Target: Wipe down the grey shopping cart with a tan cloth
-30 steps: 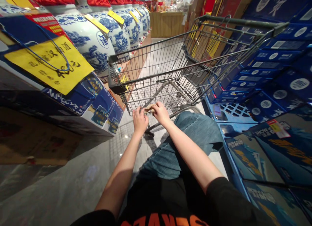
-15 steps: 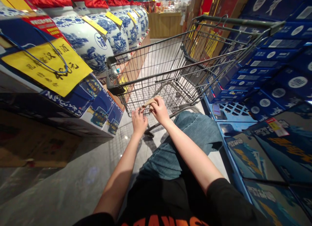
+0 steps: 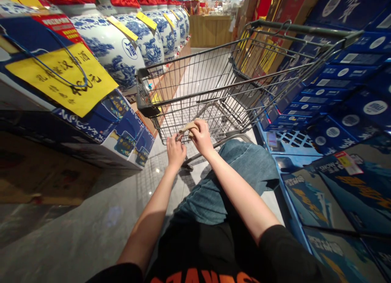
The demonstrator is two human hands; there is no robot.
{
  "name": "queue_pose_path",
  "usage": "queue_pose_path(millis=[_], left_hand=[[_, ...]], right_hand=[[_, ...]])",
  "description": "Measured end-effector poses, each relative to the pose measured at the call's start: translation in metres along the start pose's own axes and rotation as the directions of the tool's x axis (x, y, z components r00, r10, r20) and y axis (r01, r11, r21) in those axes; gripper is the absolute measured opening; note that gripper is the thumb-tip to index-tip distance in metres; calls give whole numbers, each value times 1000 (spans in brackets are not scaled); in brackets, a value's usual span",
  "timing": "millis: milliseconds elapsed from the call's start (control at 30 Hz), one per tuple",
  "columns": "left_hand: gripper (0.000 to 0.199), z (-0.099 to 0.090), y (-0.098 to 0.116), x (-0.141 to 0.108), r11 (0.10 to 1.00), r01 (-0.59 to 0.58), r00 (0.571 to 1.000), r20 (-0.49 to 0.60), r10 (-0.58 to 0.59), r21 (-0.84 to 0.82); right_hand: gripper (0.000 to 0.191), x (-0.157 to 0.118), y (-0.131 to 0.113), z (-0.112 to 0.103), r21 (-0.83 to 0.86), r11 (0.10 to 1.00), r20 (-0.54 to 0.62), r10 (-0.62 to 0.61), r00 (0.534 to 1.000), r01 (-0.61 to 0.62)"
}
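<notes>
A black wire shopping cart [image 3: 214, 93] stands in front of me, its side toward my knees. My right hand [image 3: 202, 138] is closed on a beige cloth [image 3: 192, 126], pressed against the basket's lower side wires. The cloth's left end is darker and comes close to the fingers of my left hand [image 3: 176, 150]. Those fingers are bent over the low wires at the basket's corner and look closed on them; their undersides are hidden. Between the two hands there is only a small gap. One caster [image 3: 187, 167] shows below them.
Blue-and-white porcelain jars [image 3: 110, 51] with red cloth tops line the left. Nearer stand gift boxes [image 3: 122, 140] with a yellow price sign [image 3: 64, 79]. Blue cartons [image 3: 336, 104] are stacked at right, some on a blue plastic pallet [image 3: 297, 142]. A wooden counter [image 3: 207, 30] stands behind.
The view has shifted slightly, so the cart and shelves appear a little further right. The cloth's visible part has lifted and spread slightly; both hands stay at nearly the same place.
</notes>
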State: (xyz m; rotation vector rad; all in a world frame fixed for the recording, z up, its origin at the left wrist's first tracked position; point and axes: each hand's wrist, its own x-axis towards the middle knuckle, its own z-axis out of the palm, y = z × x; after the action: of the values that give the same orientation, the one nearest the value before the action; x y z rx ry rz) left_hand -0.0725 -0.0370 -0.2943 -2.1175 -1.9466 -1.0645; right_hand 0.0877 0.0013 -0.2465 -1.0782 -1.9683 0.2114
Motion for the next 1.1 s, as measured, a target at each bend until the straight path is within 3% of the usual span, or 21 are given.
queue_pose_path(millis=[167,400,600,733,833,900,1000,1067,1100], left_hand=[[40,2,-2,1,1000,8,999,-32,-7,26],[44,-2,2,0,1000,-6,1000,-6,6,22],[43,0,2,2,999,31,1000,2,-31,6],[42,-5,3,2,998,36,999,-9,-37,-57],[46,-13,7,-4,985,-23,995,-102,6,-170],[51,-16,11,-10,967,-74,986,-163,35,-245],[64,-18,21,-14,931,-143,988,-100,116,-335],[72,-17,27,-10,915,-143,988,-6,152,-377],[72,-17,29,-7,914,-132,987,32,156,-383]], right_hand=[[30,-5,4,5,10,999,156,47,987,-49],[24,2,3,-5,22,1000,-98,-9,995,12],[28,-5,7,2,10,998,158,62,986,-64],[32,-4,4,-1,60,993,165,88,982,-99],[31,0,-1,-5,196,967,159,132,978,-162],[34,3,-5,-6,399,871,181,231,956,-286],[52,6,-9,-4,695,514,343,377,860,-503],[64,7,-11,-4,766,286,467,368,804,-576],[67,7,-11,-4,776,214,506,352,788,-594]])
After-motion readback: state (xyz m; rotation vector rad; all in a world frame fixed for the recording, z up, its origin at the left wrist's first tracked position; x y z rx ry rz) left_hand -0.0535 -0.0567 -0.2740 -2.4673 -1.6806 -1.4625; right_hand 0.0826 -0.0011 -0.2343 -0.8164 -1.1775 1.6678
